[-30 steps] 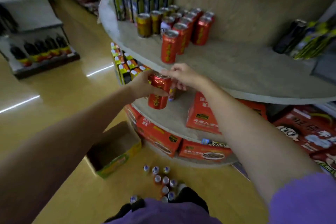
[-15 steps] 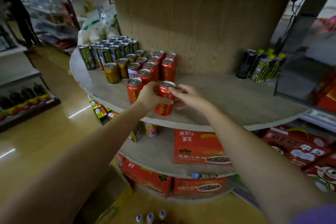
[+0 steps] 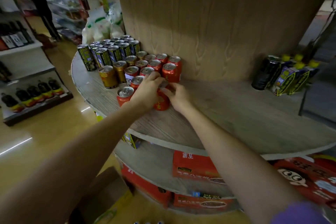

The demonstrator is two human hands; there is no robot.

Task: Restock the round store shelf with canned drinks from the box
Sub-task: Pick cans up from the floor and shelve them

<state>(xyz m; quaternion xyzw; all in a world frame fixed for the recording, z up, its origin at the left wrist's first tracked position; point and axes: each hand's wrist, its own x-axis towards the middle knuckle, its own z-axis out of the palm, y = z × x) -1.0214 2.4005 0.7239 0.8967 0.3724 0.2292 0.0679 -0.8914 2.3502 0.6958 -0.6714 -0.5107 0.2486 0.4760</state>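
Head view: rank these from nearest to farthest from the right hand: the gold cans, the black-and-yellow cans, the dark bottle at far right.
From the right hand:
1. Gold cans, left of the red group.
2. Black-and-yellow cans, farther back and left on the round shelf.
3. Dark bottle, far right by the yellow-capped cartons.

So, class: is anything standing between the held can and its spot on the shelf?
Nothing visible. Both hands, left hand and right hand, hold the red can, which looks set on the shelf beside the other red cans.
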